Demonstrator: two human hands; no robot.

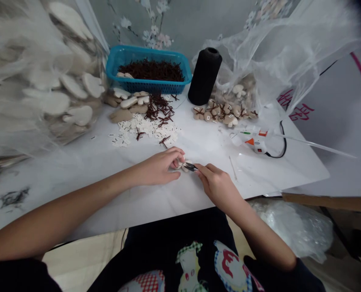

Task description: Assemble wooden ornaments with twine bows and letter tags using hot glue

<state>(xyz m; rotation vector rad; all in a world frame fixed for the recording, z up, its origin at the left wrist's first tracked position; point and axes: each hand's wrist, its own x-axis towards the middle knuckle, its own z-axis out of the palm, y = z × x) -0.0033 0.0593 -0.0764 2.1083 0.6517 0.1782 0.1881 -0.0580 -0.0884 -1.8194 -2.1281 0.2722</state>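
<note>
Near the table's front edge, my left hand (162, 166) has its fingers curled round the left side of a small cream fabric piece (185, 165). My right hand (218, 184) grips small dark snips (191, 166), whose blades point left and lie over that piece. Just behind my hands are a brown bow (164, 141) and a spread of small white labels (140, 127). More brown bows (159, 108) are heaped behind the labels, beside beige and white fabric pieces (121, 115).
A blue basket (115, 79) of brown bows and a black thread cone (205, 75) stand at the back. Finished-looking bow pieces (212, 111) lie by a plastic bag (244, 48). A glue gun (256, 142) lies right; a large bag (55, 89) fills the left.
</note>
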